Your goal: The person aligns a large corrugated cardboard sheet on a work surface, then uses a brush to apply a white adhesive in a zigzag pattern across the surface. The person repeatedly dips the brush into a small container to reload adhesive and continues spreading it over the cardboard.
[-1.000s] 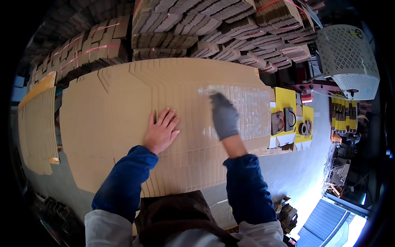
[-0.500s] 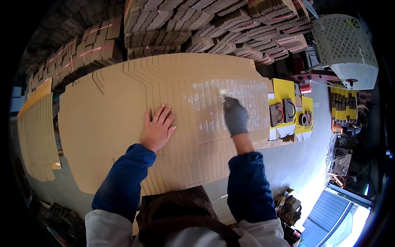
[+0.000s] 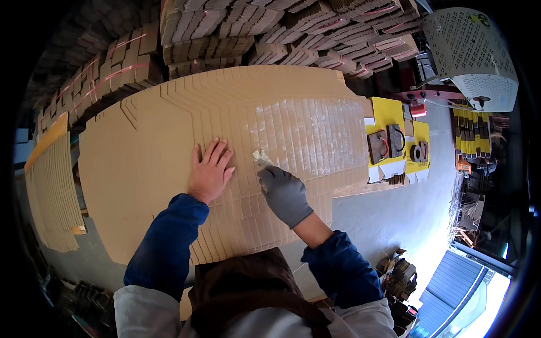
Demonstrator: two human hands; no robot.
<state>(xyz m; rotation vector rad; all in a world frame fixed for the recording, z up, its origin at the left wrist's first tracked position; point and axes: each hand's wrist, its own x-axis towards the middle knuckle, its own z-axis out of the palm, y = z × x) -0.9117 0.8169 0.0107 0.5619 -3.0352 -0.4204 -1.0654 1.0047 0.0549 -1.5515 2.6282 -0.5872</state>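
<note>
Fanned-out cardboard sheets [image 3: 146, 186] overlap in narrow steps across the work surface in front of me. My left hand [image 3: 211, 172] is bare and lies flat on them, fingers spread. In a grey glove, my right hand [image 3: 284, 194] is closed round a small brush [image 3: 261, 157]; its pale, whitish tip meets the sheets just right of my left hand, while the glove hides its handle. White, wet-looking streaks [image 3: 307, 132] of what looks like glue cover the stepped strips on the right.
Strapped bundles of folded cardboard [image 3: 214, 50] are piled behind the sheets. To the right, yellow boards [image 3: 386, 112] carry dark blocks with handles [image 3: 395, 139] and a tape roll [image 3: 416, 152]. Another fanned cardboard stack [image 3: 51, 186] stands at the left. A perforated machine guard [image 3: 470, 45] is at the far right.
My right hand has moved left and nearer to me with the brush, from the streaked right part to beside my left hand. The left hand stays almost in place on the cardboard.
</note>
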